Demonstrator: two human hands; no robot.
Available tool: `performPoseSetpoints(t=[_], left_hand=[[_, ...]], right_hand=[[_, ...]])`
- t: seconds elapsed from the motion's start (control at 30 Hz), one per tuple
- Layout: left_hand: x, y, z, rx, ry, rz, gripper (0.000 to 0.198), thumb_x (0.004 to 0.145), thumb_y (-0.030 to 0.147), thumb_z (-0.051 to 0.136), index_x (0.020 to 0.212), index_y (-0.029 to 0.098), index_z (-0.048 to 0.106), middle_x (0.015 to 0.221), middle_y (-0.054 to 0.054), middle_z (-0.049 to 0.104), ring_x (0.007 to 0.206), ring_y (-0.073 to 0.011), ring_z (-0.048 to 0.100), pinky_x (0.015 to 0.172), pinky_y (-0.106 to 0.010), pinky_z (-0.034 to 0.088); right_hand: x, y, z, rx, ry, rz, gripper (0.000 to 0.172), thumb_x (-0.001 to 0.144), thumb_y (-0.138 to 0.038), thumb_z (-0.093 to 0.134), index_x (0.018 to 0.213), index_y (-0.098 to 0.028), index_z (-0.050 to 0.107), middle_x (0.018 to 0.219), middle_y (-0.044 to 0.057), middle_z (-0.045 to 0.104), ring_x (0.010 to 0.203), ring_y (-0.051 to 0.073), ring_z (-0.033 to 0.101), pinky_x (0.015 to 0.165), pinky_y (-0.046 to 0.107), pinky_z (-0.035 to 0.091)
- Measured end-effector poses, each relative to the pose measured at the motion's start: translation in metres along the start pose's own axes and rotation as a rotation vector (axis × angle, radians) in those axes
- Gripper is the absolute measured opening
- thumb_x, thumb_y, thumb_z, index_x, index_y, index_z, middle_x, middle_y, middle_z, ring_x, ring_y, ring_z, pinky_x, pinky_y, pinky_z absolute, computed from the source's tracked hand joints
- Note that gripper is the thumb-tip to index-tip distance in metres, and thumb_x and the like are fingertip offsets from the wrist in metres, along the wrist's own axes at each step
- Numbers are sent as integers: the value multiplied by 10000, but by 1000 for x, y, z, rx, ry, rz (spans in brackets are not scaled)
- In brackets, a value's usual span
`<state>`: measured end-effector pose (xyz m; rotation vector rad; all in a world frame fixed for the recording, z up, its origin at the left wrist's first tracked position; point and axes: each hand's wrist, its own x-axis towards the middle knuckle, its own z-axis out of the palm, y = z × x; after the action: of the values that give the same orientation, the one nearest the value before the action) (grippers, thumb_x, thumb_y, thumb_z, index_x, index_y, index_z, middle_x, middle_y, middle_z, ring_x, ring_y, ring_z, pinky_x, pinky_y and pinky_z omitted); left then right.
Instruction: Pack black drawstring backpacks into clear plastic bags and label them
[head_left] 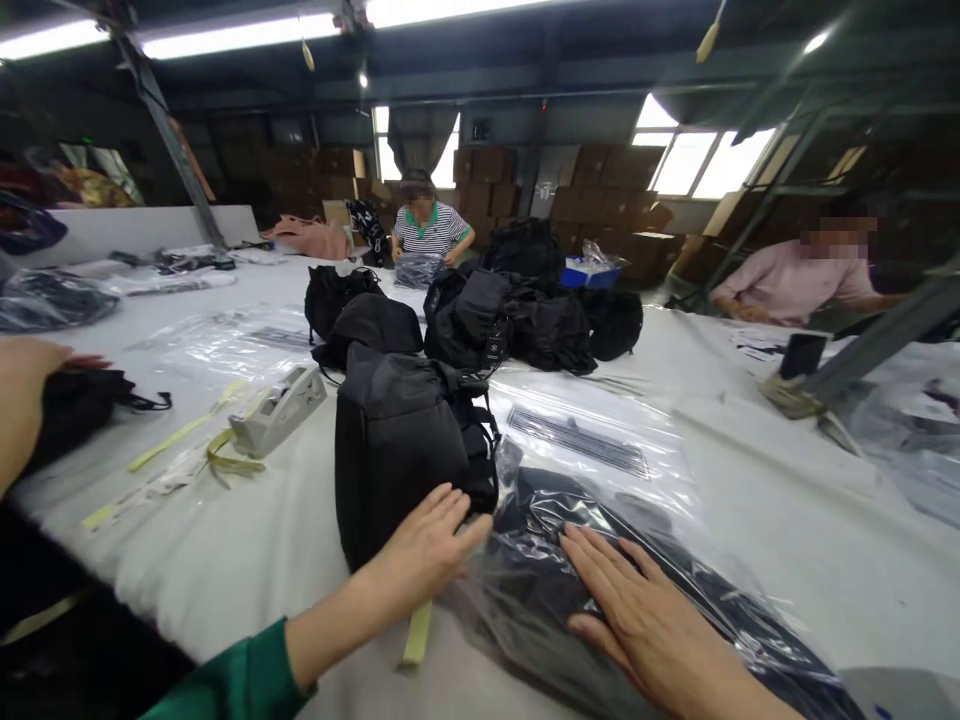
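Observation:
My left hand (427, 545) lies open, fingers stretched out, against the near side of an upright black backpack (397, 440) and the left edge of a clear plastic bag (600, 560). My right hand (637, 610) rests flat and open on top of that plastic bag, which holds a dark folded item and lies flat on the white table (247, 540). A yellowish strip (416, 632) lies on the table just under my left wrist.
A grey tape dispenser (279, 410) and yellow strips lie left of the backpack. A pile of black bags (517, 310) sits mid-table. Another person's hand (22, 400) rests on a black bag at the far left. Two people work at the far side.

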<state>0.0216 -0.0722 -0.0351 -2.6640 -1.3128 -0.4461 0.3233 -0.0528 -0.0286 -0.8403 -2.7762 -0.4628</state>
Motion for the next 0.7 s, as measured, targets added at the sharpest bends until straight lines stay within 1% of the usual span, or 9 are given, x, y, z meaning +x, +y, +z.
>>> performPoseSetpoints(t=[0.17, 0.3, 0.37, 0.43, 0.5, 0.53, 0.6, 0.63, 0.7], left_hand=[[-19, -69, -2, 11, 85, 153, 301, 939, 358, 552, 1166, 170, 615, 1157, -117, 681, 1119, -242, 607, 1029, -403, 417], [-32, -115, -10, 6, 100, 36, 229, 957, 264, 488, 1002, 170, 692, 1018, -99, 722, 1047, -245, 635, 978, -411, 455], [-47, -120, -10, -44, 113, -46, 232, 945, 246, 486, 981, 187, 708, 1036, -95, 725, 1092, -259, 624, 1003, -439, 431], [-66, -101, -4, -150, 205, -214, 223, 928, 288, 518, 1005, 196, 706, 1087, -94, 716, 1113, -267, 613, 1014, -445, 414], [-87, -57, 10, -363, 341, -510, 265, 887, 415, 585, 984, 194, 694, 1047, -90, 716, 1012, -257, 641, 947, -406, 458], [-96, -27, 20, -543, 381, -700, 303, 866, 484, 598, 906, 195, 681, 910, -66, 717, 865, -225, 659, 844, -356, 499], [-107, 39, 44, -1102, 239, -1029, 457, 800, 640, 603, 798, 183, 624, 680, -33, 658, 629, -192, 639, 608, -286, 505], [-107, 71, 56, -1394, 170, -1185, 517, 741, 678, 648, 864, 177, 614, 696, -46, 665, 618, -205, 654, 571, -286, 502], [-96, 123, 74, -1896, 88, -1470, 650, 665, 628, 762, 1085, 171, 572, 890, -122, 709, 814, -267, 715, 733, -344, 545]], right_hand=[[4, -5, -17, 82, -112, 50, 546, 1002, -417, 411, 1474, -148, 358, 1441, 154, 497, 1301, 307, 490, 1001, 511, 429], [-3, -4, -34, 90, -196, 171, 639, 977, -515, 421, 1489, -141, 340, 1518, 184, 373, 1392, 361, 347, 1066, 616, 332], [-12, -2, -38, 65, -238, 290, 734, 931, -620, 438, 1477, -133, 375, 1526, 210, 343, 1400, 418, 300, 1054, 673, 304], [-21, 1, -39, 84, -288, 372, 800, 893, -694, 432, 1467, -138, 404, 1518, 217, 355, 1392, 437, 305, 1046, 672, 322], [-27, 2, -38, 125, -319, 405, 825, 877, -728, 417, 1468, -152, 409, 1514, 207, 369, 1390, 428, 314, 1055, 649, 335], [-28, 2, -37, 143, -326, 413, 823, 876, -731, 413, 1470, -162, 408, 1519, 197, 366, 1395, 421, 308, 1065, 642, 328], [-28, 1, -38, 171, -337, 430, 813, 879, -729, 409, 1474, -175, 403, 1524, 187, 361, 1404, 415, 291, 1079, 641, 309], [-27, 1, -39, 184, -346, 436, 812, 879, -728, 409, 1477, -177, 398, 1526, 185, 359, 1408, 416, 282, 1082, 644, 301], [-25, -1, -42, 203, -367, 447, 814, 881, -722, 415, 1483, -175, 385, 1532, 185, 346, 1414, 419, 265, 1088, 652, 284]])
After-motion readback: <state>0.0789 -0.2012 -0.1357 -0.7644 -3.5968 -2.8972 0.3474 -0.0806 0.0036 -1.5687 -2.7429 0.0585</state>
